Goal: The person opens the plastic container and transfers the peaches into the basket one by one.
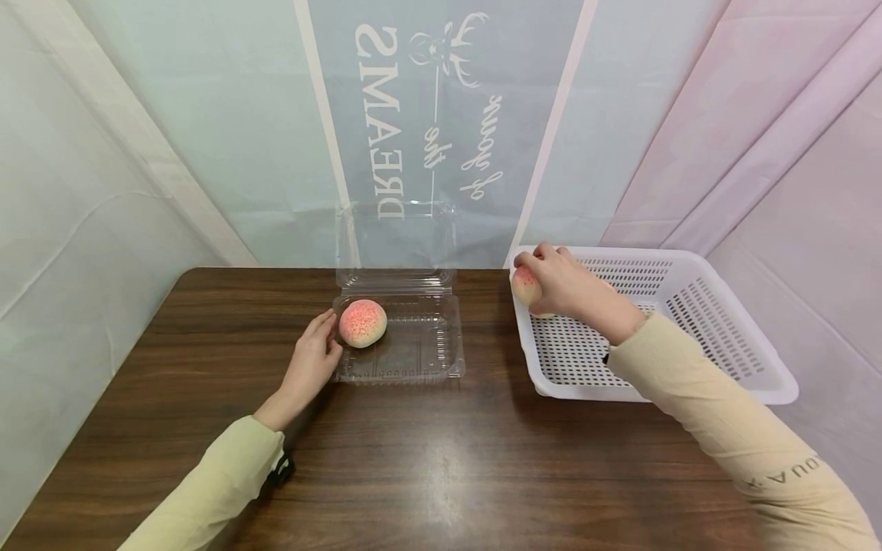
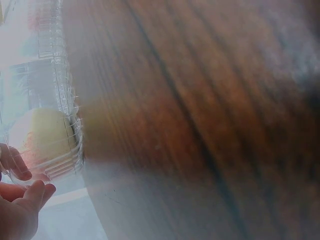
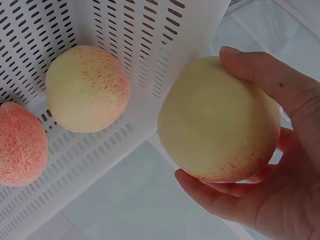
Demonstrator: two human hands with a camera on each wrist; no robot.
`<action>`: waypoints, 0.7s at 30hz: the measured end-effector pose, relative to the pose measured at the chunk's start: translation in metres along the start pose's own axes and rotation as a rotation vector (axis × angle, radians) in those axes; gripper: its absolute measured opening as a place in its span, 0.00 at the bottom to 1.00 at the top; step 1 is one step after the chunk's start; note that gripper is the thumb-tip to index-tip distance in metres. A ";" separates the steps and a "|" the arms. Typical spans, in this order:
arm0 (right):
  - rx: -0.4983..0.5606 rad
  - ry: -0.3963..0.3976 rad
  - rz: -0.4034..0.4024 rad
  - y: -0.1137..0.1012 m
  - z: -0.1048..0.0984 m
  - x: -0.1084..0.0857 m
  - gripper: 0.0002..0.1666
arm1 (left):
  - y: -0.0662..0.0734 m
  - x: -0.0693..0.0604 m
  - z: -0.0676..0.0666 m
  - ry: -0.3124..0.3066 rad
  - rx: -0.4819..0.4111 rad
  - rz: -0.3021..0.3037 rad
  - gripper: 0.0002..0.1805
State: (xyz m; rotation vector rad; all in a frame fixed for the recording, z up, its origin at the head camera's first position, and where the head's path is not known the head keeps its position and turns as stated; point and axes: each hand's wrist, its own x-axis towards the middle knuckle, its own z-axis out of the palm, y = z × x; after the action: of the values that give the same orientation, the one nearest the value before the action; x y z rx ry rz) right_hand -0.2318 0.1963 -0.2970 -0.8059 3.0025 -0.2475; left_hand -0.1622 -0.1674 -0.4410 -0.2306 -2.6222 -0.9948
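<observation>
My right hand (image 1: 561, 279) grips a pink-and-cream peach (image 3: 220, 120) between thumb and fingers, at the far left corner of a white plastic basket (image 1: 740, 295). Two more peaches lie inside the basket, a pale one (image 3: 87, 89) and a redder one (image 3: 20, 145); in the head view my hand mostly covers them. To the left, a clear hinged plastic box (image 1: 413, 375) stands with its lid (image 1: 396, 241) raised. One peach (image 1: 363, 323) sits in the left part of its base. Against the box's left wall, my left hand (image 1: 311, 360) rests with fingers extended.
Everything stands on a dark wooden table (image 1: 413, 459). A printed curtain (image 1: 262, 138) hangs right behind its far edge, and pale cloth (image 1: 834, 199) closes off the right side. Bare wood lies between the box and the basket.
</observation>
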 end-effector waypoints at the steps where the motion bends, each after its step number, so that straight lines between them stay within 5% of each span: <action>1: -0.001 -0.003 0.000 0.000 0.000 0.000 0.38 | 0.000 -0.001 0.000 0.014 -0.003 0.011 0.24; 8: -0.006 -0.003 -0.006 -0.001 -0.001 -0.005 0.36 | 0.001 -0.002 0.002 0.081 0.012 0.070 0.24; 15: -0.038 0.001 -0.033 -0.001 -0.002 -0.009 0.34 | 0.001 0.000 0.000 0.001 0.024 0.000 0.24; 21: -0.057 -0.016 -0.036 0.000 -0.002 -0.013 0.34 | 0.002 -0.001 -0.002 -0.007 0.019 -0.004 0.24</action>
State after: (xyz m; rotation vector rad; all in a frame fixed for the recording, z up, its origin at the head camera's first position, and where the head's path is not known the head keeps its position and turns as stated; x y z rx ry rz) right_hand -0.2208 0.2030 -0.2955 -0.8629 2.9954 -0.1557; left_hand -0.1603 -0.1672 -0.4390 -0.2243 -2.6378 -0.9723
